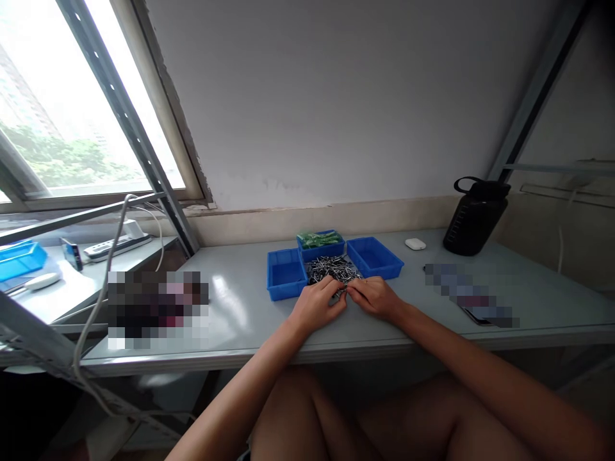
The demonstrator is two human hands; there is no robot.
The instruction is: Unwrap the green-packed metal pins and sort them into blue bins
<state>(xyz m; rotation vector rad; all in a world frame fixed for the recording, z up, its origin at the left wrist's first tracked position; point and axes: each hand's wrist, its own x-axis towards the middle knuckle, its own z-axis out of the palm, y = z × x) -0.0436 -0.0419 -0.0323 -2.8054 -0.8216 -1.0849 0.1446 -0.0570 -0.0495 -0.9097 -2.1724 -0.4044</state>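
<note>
My left hand and my right hand meet at the front edge of a pile of thin silver and black metal pins, perhaps rivets or screws. Both hands are closed, with thumbs and fingers pinched close together. Whatever is between the fingertips is too small to make out. The pile lies among three blue trays: a left tray, a right tray, and a back tray holding green pieces that seem to be in clear plastic.
To the right stand a black water bottle and a white earphone case. A blurred-out phone-like object lies nearer the table's front edge. Metal shelf posts rise on both sides. A white cable hangs at left, near a power strip.
</note>
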